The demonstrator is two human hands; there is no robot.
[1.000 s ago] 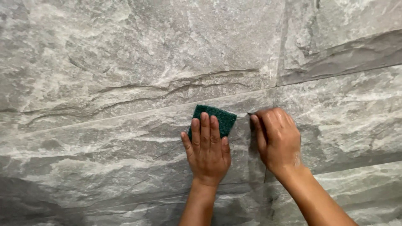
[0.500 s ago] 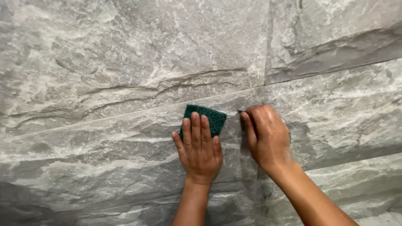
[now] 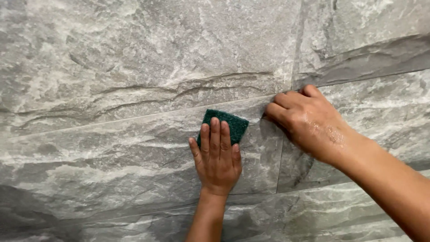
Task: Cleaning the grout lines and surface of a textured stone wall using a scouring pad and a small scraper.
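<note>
My left hand [image 3: 217, 157] lies flat on a grey stone-look tiled wall [image 3: 112, 67], fingers together and pointing up. Its fingertips press a dark green scouring pad [image 3: 228, 122] against a tile just below a horizontal grout line. My right hand [image 3: 309, 122] is to the right of the pad, wet and shiny, with its fingers curled in against the wall where the horizontal joint meets a vertical one. Whether those curled fingers hold anything small is hidden. The two hands are a short gap apart.
The wall fills the whole view with rough, ridged grey tiles. A vertical grout joint [image 3: 294, 49] runs up above my right hand and another [image 3: 279, 166] runs down below it. A lower horizontal joint [image 3: 134, 213] crosses near my left wrist.
My right hand has turned from fingers pointing up to fingers curled toward the left, its forearm now coming in lower from the right. The left hand and pad have barely shifted.
</note>
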